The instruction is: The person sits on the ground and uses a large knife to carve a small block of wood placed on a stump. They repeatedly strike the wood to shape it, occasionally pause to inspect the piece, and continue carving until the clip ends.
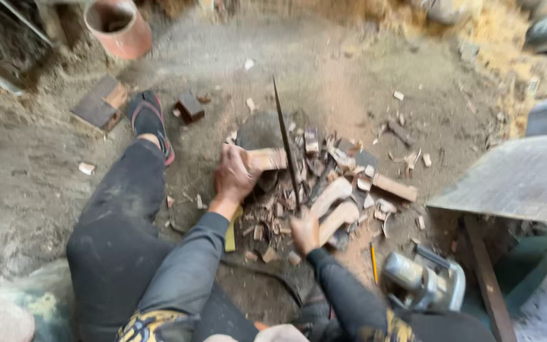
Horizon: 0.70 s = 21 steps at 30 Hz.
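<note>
My left hand grips a pale block of wood that rests on a dark chopping stump. My right hand is closed on the handle of a long dark blade, which points up and away just to the right of the block. Carved wooden pieces and many chips lie heaped around the stump. My left leg in dark trousers stretches out to the left, ending in a black sandal.
A grey power tool and a yellow pencil lie at the lower right. A grey board sits on the right. A clay pot and small wood blocks stand at the upper left on the dirt floor.
</note>
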Motion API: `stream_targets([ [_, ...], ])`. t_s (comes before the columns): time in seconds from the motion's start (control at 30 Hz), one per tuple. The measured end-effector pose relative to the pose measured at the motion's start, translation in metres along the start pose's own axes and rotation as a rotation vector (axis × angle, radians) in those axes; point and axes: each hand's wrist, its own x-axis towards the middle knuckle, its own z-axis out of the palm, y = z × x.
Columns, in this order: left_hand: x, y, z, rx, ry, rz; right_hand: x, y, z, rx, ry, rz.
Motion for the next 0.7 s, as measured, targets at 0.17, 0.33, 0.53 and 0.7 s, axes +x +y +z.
stream_targets([
  [0.17,-0.005,-0.008,0.003,-0.062,-0.025,-0.112,0.008,0.031,-0.006,-0.092,0.057,-0.205],
  [0.33,0.002,-0.016,-0.009,-0.001,-0.018,-0.119,0.035,-0.082,-0.090,0.550,0.061,0.242],
  [0.53,-0.001,-0.017,-0.008,0.019,-0.065,-0.159,0.056,-0.144,-0.170,0.835,0.421,-0.577],
  [0.7,0.003,-0.014,-0.011,-0.033,-0.096,-0.211,0.057,-0.056,-0.053,0.909,0.545,-0.437],
])
